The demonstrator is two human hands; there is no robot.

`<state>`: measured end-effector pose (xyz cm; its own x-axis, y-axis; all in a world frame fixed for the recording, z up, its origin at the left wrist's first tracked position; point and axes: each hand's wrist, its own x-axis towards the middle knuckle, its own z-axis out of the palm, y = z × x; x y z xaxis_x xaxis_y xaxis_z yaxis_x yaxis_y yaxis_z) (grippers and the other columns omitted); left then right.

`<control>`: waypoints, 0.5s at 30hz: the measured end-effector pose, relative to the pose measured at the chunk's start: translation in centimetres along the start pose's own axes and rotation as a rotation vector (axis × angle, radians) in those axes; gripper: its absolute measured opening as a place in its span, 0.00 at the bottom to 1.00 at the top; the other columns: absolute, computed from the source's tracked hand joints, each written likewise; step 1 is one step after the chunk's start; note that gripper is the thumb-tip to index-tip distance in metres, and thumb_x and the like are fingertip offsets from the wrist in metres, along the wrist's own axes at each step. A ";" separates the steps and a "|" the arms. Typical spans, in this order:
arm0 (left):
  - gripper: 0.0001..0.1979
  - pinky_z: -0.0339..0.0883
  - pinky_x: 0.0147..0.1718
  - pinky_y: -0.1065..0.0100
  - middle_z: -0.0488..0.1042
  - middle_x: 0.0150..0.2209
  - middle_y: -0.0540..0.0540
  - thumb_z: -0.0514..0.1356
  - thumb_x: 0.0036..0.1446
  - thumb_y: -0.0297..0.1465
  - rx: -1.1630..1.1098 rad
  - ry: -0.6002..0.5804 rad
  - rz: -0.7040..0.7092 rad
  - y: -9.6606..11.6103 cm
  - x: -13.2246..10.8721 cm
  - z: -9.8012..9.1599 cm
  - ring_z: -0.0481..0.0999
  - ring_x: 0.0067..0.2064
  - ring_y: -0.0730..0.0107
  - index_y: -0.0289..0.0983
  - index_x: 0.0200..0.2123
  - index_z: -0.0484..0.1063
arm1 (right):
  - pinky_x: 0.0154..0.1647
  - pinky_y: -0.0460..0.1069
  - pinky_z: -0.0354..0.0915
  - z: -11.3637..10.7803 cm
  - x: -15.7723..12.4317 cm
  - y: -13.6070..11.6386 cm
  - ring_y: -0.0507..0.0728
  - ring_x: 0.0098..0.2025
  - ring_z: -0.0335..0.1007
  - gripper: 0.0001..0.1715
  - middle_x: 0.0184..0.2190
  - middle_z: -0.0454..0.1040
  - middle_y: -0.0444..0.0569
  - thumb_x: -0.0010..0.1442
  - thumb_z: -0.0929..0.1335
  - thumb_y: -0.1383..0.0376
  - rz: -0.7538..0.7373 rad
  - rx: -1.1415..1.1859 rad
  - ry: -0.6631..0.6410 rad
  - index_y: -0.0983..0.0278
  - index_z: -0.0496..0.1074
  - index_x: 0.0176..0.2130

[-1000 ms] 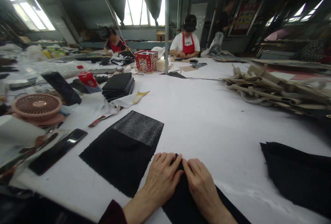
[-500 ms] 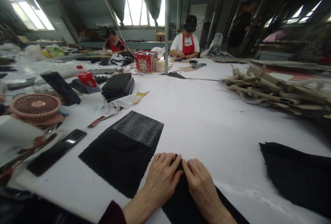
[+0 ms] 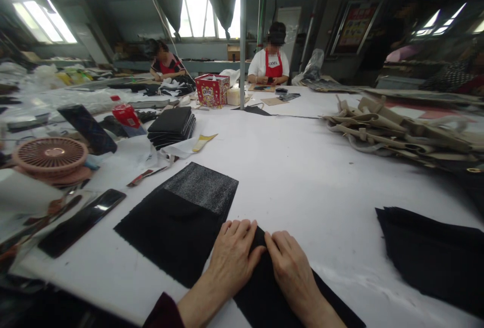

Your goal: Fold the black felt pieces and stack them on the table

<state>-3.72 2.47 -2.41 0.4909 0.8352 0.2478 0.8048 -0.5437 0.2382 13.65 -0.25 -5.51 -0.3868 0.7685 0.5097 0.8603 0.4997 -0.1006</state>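
A black cloth piece (image 3: 264, 287) lies on the white table at the lower middle, its far end under both hands. My left hand (image 3: 235, 257) rests on its left edge, fingers bent and close together, thumb on the cloth. Across from it, my right hand (image 3: 291, 267) pinches the cloth's far right edge, fingers curled. Left of my left hand is a stack of black cloth pieces (image 3: 166, 232) with a speckled grey patch on its top. What lies beneath the fingers is hidden.
More black cloth (image 3: 434, 252) lies at the right, below a heap of beige pieces (image 3: 397, 126). Left are a phone (image 3: 81, 222), a pink fan (image 3: 51, 156), a red bottle (image 3: 127, 116) and a folded black stack (image 3: 172, 126). A person (image 3: 269, 63) sits across the table.
My left hand has shifted slightly left, and its index finger has drawn away from the right hand, baring more of the cloth's far end. The right hand stays nearly in place.
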 end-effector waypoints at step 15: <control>0.19 0.41 0.66 0.58 0.70 0.55 0.44 0.52 0.65 0.27 0.229 -0.054 0.346 -0.4 1.0 -0.3 0.60 0.63 0.59 0.34 0.58 0.64 | 0.40 0.51 0.64 0.1 0.3 0.6 0.57 0.38 0.62 0.15 0.34 0.67 0.50 0.66 0.59 0.73 0.088 0.108 0.004 0.66 0.71 0.47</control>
<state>-3.69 3.50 -2.02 0.7577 0.6126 0.2251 0.6393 -0.7661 -0.0668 14.06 0.32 -5.48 -0.3095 0.8099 0.4982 0.8504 0.4702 -0.2362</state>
